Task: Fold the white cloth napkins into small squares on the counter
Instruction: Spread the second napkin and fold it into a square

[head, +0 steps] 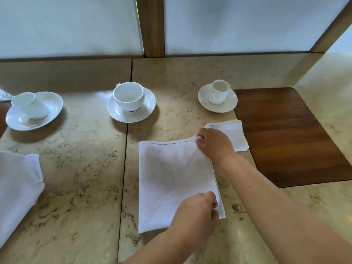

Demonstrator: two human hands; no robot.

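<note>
Left hand [196, 216], right hand [215, 144], bare forearms, no sleeves

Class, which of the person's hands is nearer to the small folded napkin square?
Right. The right hand pinches the open napkin's far corner beside the folded square; the left hand grips the near corner, farther away.

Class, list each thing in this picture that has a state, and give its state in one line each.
Napkin in hand: half-folded, flat.
Small napkin: folded square.
Napkin pile: unfolded, bunched.
Left cup: tilted in its dish.
Middle cup: upright, empty.
Right cup: upright.
Left hand: pinches near corner.
Right hand: pinches far corner.
</note>
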